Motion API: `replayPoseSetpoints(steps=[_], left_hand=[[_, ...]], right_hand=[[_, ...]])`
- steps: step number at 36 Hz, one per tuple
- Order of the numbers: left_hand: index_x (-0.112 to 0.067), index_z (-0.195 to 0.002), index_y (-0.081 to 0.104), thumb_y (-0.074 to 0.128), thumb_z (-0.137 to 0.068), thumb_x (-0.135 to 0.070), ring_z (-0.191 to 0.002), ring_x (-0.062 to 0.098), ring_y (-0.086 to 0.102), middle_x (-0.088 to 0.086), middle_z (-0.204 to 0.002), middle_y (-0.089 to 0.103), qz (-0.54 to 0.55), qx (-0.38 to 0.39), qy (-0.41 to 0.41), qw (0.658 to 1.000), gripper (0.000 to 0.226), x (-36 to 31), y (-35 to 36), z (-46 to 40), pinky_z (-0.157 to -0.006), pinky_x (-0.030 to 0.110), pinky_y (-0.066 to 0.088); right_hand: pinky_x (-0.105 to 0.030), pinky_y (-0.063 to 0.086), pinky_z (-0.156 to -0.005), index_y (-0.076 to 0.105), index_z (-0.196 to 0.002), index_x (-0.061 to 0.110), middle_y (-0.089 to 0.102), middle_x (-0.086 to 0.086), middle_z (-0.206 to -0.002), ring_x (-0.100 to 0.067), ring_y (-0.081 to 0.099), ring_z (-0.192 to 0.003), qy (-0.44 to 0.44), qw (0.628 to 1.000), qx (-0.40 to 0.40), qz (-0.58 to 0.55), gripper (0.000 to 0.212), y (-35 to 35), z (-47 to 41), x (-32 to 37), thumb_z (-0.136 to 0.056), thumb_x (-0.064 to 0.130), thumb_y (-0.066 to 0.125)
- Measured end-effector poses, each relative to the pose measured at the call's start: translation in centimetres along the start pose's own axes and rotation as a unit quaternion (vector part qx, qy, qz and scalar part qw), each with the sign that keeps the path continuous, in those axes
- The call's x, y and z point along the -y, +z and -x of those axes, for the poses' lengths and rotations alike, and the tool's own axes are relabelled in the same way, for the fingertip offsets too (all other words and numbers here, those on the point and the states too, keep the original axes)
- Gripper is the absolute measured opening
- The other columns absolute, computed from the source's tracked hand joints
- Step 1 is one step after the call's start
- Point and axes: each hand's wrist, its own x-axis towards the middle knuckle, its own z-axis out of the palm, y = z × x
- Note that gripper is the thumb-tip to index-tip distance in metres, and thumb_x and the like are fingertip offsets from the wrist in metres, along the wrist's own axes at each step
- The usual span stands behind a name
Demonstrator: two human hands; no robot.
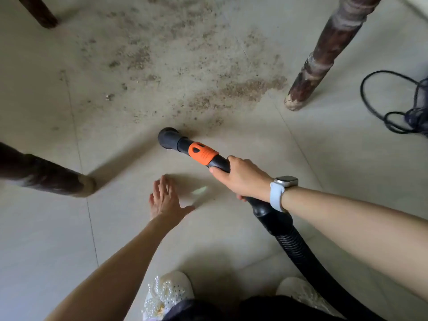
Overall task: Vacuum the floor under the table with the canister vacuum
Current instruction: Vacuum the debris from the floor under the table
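Vacuum nozzle (168,138) meets the floor (254,140) beside scattered dirt (250,89). Right hand (240,178) fingers grip its handle; left hand (165,199) fingers spread open, empty.

Three table legs (328,52), two hands (243,179), two shoes (166,290), one vacuum hose (291,242), one wristwatch (283,184), one cord (393,105).
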Motion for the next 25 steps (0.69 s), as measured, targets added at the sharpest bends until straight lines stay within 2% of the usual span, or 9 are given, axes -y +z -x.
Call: replayPoseSetpoints(steps=[5, 15, 20, 25], left_hand=[[-0.012, -0.150, 0.000, 0.061, -0.076, -0.066, -0.145, 0.026, -0.008, 0.006, -0.158, -0.008, 0.003, 0.004, -0.036, 0.999, 0.111, 1.1, -0.2, 0.1, -0.115, 0.048, 0.014], [-0.017, -0.151, 0.001, 0.064, -0.073, -0.066, -0.145, 0.024, -0.008, 0.003, -0.158, -0.007, 0.031, -0.010, -0.044, 0.999, 0.111, 3.6, 0.3, 0.1, -0.116, 0.045, 0.014], [-0.018, -0.151, 0.000, 0.065, -0.074, -0.064, -0.145, 0.024, -0.010, 0.001, -0.159, -0.009, 0.036, -0.012, -0.049, 0.998, 0.110, 3.7, 0.5, 0.1, -0.117, 0.044, 0.012], [-0.018, -0.151, 0.003, 0.068, -0.075, -0.059, -0.146, 0.023, -0.009, 0.000, -0.159, -0.009, 0.047, -0.015, -0.054, 0.997, 0.108, 3.5, 0.4, 0.0, -0.117, 0.045, 0.010]], right_hand=[[-0.031, 0.051, -0.048, 0.043, -0.082, 0.013, 0.057, -0.004, -0.053, -0.019, 0.053, -0.033, -0.013, 0.997, 0.050, -0.051, 0.038, 0.1, -3.0, 1.4, -0.089, 0.049, 0.048], [-0.022, 0.045, -0.044, 0.042, -0.079, 0.015, 0.055, -0.003, -0.054, -0.020, 0.053, -0.035, -0.051, 0.994, 0.077, -0.054, 0.034, 2.8, -4.9, 5.7, -0.091, 0.047, 0.048], [-0.028, 0.049, -0.049, 0.043, -0.082, 0.015, 0.058, -0.003, -0.059, -0.020, 0.055, -0.037, -0.038, 0.996, 0.069, -0.029, 0.036, 1.7, -3.1, 4.1, -0.091, 0.049, 0.048], [-0.030, 0.049, -0.045, 0.044, -0.081, 0.016, 0.056, -0.002, -0.058, -0.019, 0.052, -0.034, -0.008, 0.997, 0.067, -0.039, 0.035, 1.2, -0.3, 0.9, -0.089, 0.049, 0.052]])
